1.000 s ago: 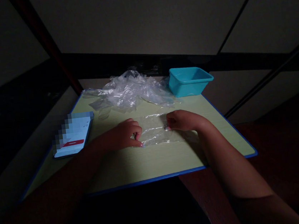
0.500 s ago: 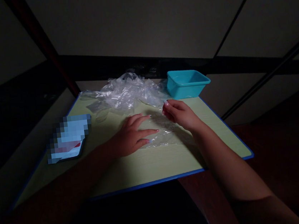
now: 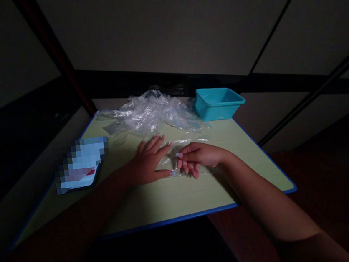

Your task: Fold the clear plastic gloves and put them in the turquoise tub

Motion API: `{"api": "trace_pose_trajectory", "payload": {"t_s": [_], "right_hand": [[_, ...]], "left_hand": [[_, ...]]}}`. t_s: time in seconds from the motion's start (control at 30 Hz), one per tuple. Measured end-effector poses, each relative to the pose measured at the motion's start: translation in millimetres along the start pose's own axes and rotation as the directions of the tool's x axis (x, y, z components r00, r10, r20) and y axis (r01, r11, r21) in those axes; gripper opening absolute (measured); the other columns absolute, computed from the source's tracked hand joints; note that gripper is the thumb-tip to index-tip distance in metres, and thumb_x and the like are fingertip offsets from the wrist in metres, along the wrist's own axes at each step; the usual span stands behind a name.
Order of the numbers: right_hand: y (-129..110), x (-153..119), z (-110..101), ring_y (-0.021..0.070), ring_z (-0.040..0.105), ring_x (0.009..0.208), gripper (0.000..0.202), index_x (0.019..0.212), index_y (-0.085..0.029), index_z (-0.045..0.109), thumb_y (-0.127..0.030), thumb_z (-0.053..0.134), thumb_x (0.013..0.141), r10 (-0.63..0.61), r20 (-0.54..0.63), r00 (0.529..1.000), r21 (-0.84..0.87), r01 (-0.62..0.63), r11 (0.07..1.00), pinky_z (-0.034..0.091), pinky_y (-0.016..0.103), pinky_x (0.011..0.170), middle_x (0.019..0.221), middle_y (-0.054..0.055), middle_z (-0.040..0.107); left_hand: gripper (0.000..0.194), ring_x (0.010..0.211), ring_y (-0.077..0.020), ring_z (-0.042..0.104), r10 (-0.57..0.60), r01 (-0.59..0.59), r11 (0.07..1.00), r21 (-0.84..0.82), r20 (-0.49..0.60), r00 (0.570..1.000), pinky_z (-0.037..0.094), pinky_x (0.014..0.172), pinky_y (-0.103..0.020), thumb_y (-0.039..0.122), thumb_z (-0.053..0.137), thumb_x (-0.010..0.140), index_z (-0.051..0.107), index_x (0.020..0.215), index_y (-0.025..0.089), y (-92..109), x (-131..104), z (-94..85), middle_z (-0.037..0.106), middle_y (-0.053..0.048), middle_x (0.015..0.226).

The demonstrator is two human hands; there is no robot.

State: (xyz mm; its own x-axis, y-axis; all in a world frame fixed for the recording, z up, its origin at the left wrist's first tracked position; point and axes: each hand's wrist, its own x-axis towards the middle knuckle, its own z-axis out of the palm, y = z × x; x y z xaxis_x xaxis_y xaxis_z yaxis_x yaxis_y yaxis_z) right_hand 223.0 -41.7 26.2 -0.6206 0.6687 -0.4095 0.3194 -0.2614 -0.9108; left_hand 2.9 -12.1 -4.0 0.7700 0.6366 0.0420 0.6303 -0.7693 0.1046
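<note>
A clear plastic bag (image 3: 165, 164) lies flat on the pale green table, partly covered by my hands. My left hand (image 3: 143, 164) rests palm down at the bag's left side, fingers spread, with the thumb and forefinger tips at its edge. Over the middle of the bag is my right hand (image 3: 201, 156), its thumb pressed to the forefinger in a pinch and the other fingers curled below. Whatever sits in that pinch is too small to make out. Behind both hands spreads a loose heap of crumpled clear plastic bags (image 3: 150, 112).
A turquoise plastic basket (image 3: 216, 111) stands at the table's back right corner. On the left lies a phone (image 3: 85, 164) with a lit, blurred screen. The table (image 3: 157, 204) has a blue edge, and dark panels rise behind it.
My right hand has moved left and nearer to me, over the bag, still pinched. My left hand has shifted slightly left, its fingers now pointing more away from me.
</note>
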Motion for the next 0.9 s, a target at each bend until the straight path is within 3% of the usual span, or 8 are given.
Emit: {"api": "trace_pose_trajectory", "payload": {"t_s": [0.13, 0.47, 0.57, 0.63, 0.7, 0.73, 0.83, 0.9], "right_hand": [[-1.6, 0.2, 3.7, 0.0124, 0.062, 0.042, 0.034, 0.079, -0.011, 0.059, -0.039, 0.048, 0.093, 0.145, -0.035, 0.989, -0.058, -0.147, 0.987, 0.050, 0.020, 0.041, 0.053, -0.001, 0.060], [-2.6, -9.4, 0.0, 0.0138, 0.065, 0.046, 0.033, 0.088, -0.013, 0.058, -0.046, 0.054, 0.087, 0.144, 0.008, 0.990, -0.038, -0.144, 0.989, 0.050, 0.020, 0.041, 0.060, -0.001, 0.063], [-1.9, -8.8, -6.6, 0.0155, 0.065, 0.048, 0.040, 0.092, -0.013, 0.060, -0.052, 0.058, 0.082, 0.047, -0.016, 0.999, 0.009, -0.047, 0.999, 0.049, 0.022, 0.041, 0.065, 0.003, 0.066], [-2.0, -7.5, -13.9, 0.0130, 0.062, 0.046, 0.043, 0.091, -0.013, 0.060, -0.055, 0.060, 0.078, -0.114, -0.143, 0.983, 0.059, 0.124, 0.991, 0.047, 0.021, 0.042, 0.066, 0.002, 0.065], [-1.4, -4.9, -22.7, 0.0096, 0.056, 0.043, 0.039, 0.086, -0.014, 0.059, -0.052, 0.057, 0.079, -0.257, -0.366, 0.895, 0.008, 0.279, 0.960, 0.045, 0.021, 0.044, 0.064, 0.000, 0.061], [-0.6, -3.2, -27.4, 0.0092, 0.054, 0.044, 0.035, 0.084, -0.015, 0.058, -0.050, 0.053, 0.081, -0.299, -0.488, 0.820, -0.092, 0.293, 0.952, 0.045, 0.022, 0.045, 0.063, -0.001, 0.059], [3.9, 2.6, -41.0, 0.0124, 0.056, 0.058, 0.030, 0.083, -0.015, 0.057, -0.040, 0.039, 0.088, -0.380, -0.734, 0.563, -0.463, -0.005, 0.886, 0.046, 0.024, 0.055, 0.069, 0.002, 0.061], [8.2, 6.1, -48.0, 0.0159, 0.058, 0.073, 0.027, 0.086, -0.014, 0.058, -0.035, 0.042, 0.087, -0.411, -0.779, 0.474, -0.530, -0.145, 0.836, 0.046, 0.028, 0.067, 0.080, 0.007, 0.063]], "left_hand": [[0.086, 0.144, -0.0305, 0.008, 0.012, -0.013, 1.000, 0.012, 0.081, 0.997, 0.014, 0.110, -0.056, 0.065, 0.044, 0.084, 0.018, 0.149, 0.014, -0.3, 0.0, 0.9, 0.012, -0.015, 0.155], [0.080, 0.142, -0.0286, 0.018, 0.018, -0.012, 0.999, -0.051, 0.106, 0.994, 0.015, 0.111, -0.053, 0.059, 0.041, 0.088, 0.016, 0.149, 0.014, 1.1, -3.6, -9.2, 0.014, -0.017, 0.154], [0.081, 0.142, -0.0300, 0.018, 0.012, -0.002, 0.997, -0.074, 0.134, 0.991, 0.014, 0.110, -0.056, 0.061, 0.044, 0.086, 0.019, 0.149, 0.015, 0.5, -4.5, -7.8, 0.013, -0.017, 0.154], [0.081, 0.142, -0.0301, 0.017, 0.010, 0.002, 0.996, -0.085, 0.135, 0.991, 0.013, 0.110, -0.057, 0.060, 0.045, 0.086, 0.019, 0.149, 0.015, 0.3, -4.5, -6.8, 0.013, -0.017, 0.154], [0.076, 0.142, -0.0291, 0.017, 0.014, -0.003, 0.995, -0.104, 0.112, 0.994, 0.013, 0.111, -0.056, 0.057, 0.044, 0.088, 0.020, 0.148, 0.016, -0.7, -3.8, -6.3, 0.015, -0.016, 0.154], [0.073, 0.142, -0.0288, 0.017, 0.013, -0.003, 0.994, -0.113, 0.085, 0.996, 0.014, 0.111, -0.056, 0.055, 0.042, 0.090, 0.021, 0.148, 0.017, -1.6, -3.1, -6.4, 0.016, -0.015, 0.154], [0.061, 0.141, -0.0302, 0.020, -0.024, 0.016, 0.992, -0.123, -0.068, 0.997, 0.018, 0.109, -0.057, 0.049, 0.042, 0.092, 0.031, 0.145, 0.020, -6.6, -0.7, -9.1, 0.021, -0.014, 0.154], [0.056, 0.139, -0.0313, 0.025, -0.048, 0.027, 0.993, -0.113, -0.181, 0.982, 0.022, 0.108, -0.055, 0.046, 0.047, 0.091, 0.041, 0.140, 0.018, -10.3, 0.6, -12.5, 0.029, -0.016, 0.151]]}}
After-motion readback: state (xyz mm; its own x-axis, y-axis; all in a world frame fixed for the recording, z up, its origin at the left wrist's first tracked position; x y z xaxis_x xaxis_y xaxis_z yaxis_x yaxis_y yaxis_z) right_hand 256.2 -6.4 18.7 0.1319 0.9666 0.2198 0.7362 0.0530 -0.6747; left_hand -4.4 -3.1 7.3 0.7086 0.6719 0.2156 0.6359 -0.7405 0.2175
